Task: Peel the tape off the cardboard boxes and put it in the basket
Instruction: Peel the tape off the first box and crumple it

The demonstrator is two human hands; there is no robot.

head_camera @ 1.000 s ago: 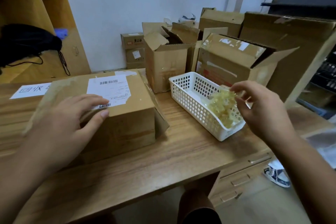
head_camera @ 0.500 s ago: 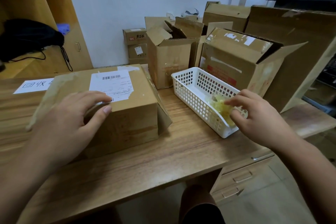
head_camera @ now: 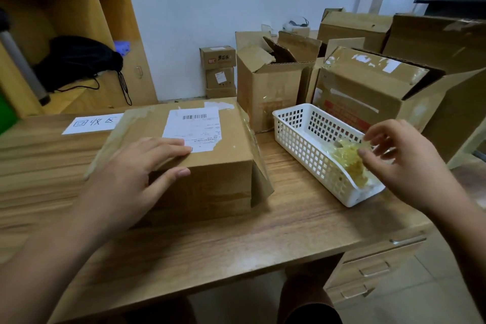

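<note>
A closed cardboard box [head_camera: 223, 181] with a white shipping label [head_camera: 194, 129] sits on the wooden desk [head_camera: 210, 239]. A strip of clear tape [head_camera: 259, 171] hangs loose down its right side. My left hand [head_camera: 136, 171] rests on the box's near top edge, fingers flat on top and thumb on the front face. To the right stands a white plastic basket [head_camera: 289, 116]. A crumpled yellowish wad of tape [head_camera: 347, 160] lies in its near end. My right hand [head_camera: 405, 163] hovers over that end with fingers spread, the thumb tip touching the wad.
Two open cardboard boxes [head_camera: 273, 92] [head_camera: 368, 95] stand right behind the basket, with more boxes beyond. A paper sign [head_camera: 94, 122] lies at the desk's back left. A shelf with a black bag [head_camera: 79, 63] is on the left. Drawers [head_camera: 376, 268] sit under the desk's right end.
My right hand brought the tape wad down into the basket, then lifted slightly and spread its fingers. The left hand stayed on the box.
</note>
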